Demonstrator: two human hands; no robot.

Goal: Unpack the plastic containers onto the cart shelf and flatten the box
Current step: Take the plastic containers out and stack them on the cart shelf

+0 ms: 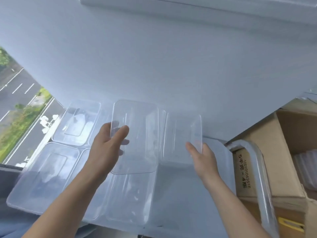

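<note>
Behind the cart shelf (180,194) stood a white wall (154,57), with a window (20,100) off the shelf's left edge.

Containers on the shelf: a far-left container (77,122) at the back-left corner, a near-left container (42,174) at the front-left corner, and a near-centre container (130,198) at the front edge. That made three. A fourth outline beside the left forearm could not be confirmed.

Containers in hand: two.
- The left hand (106,148) gripped the centre container (137,134) by its left long rim, thumb inside and fingers curled under.
- The right hand (202,158) pinched the right container (181,134) at its near right corner.

Both long axes ran from the front edge toward the wall, parallel and just beside each other. Bare shelf lay directly under the right container, so the right hand was probably nearer a free place.

Past the right edge were one cart handle (257,162) and one open cardboard box (267,134). Inside the box were stacked containers (307,169), too blurred to count.
</note>
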